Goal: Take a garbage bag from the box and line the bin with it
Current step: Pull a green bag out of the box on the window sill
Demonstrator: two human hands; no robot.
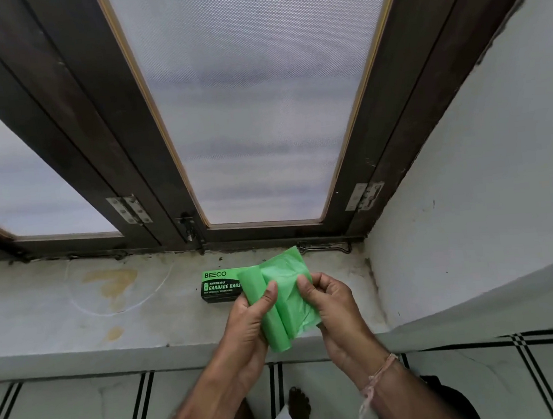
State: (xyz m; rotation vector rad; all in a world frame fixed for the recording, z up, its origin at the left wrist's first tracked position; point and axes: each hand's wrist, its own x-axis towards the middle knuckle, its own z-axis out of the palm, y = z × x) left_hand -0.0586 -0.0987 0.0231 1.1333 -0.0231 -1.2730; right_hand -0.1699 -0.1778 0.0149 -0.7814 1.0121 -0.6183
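Green garbage-bag roll (pixel 273 312): held above the front edge of the windowsill (pixel 79 327), partly unrolled, loose end (pixel 284 268) fanning up toward the window frame (pixel 74 132).
Left hand (pixel 247 324): closed around the roll, thumb pressed on top.
Right hand (pixel 332 304): pinching the loose film between thumb and fingers (a thread band sits on that wrist).
Box (pixel 220 286): dark with green lid, printed "GARBAGE BAGS", lying on the sill just behind the hands; apparently partly covered by the roll.
Bin: not seen.
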